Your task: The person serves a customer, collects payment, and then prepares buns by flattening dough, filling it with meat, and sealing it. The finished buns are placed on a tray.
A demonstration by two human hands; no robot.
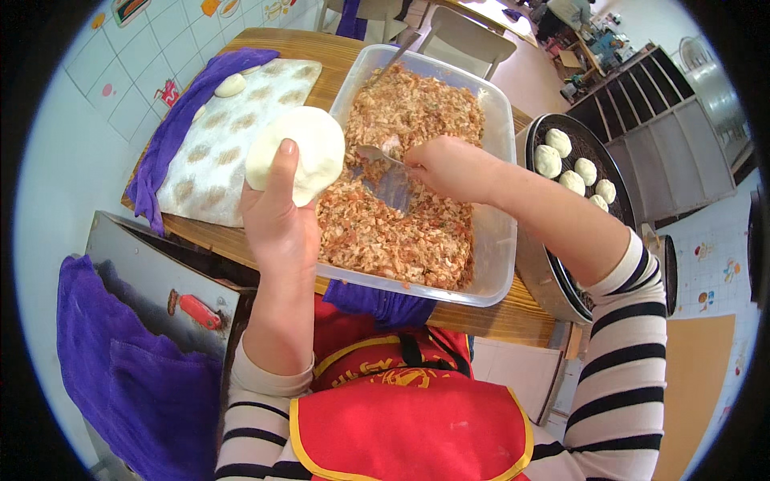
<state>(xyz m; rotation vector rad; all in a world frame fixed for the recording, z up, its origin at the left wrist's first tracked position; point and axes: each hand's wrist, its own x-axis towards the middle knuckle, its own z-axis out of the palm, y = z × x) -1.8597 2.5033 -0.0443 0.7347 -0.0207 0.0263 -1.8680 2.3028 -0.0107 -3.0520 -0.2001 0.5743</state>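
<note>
My left hand (281,207) holds a flat round dough wrapper (313,147), its thumb laid over the near edge. In my right hand (448,168) is a metal spoon (374,153), its bowl low over the chopped filling (397,240). The filling sits in a large clear plastic tub (496,252), and a gap in its middle shows the tub's bottom. Another utensil handle (400,55) leans out at the tub's far left corner. Left of the wrapper lies a floured white cloth (231,156) with several dough rounds (230,85) at its far left edge.
A round steamer tray (562,123) with several filled buns (548,161) stands at the right. Purple towels (180,138) lie along the cloth's left side and hang over a metal cabinet (162,270) at lower left. The wooden table (481,321) runs beneath the tub. Chairs (466,42) stand beyond.
</note>
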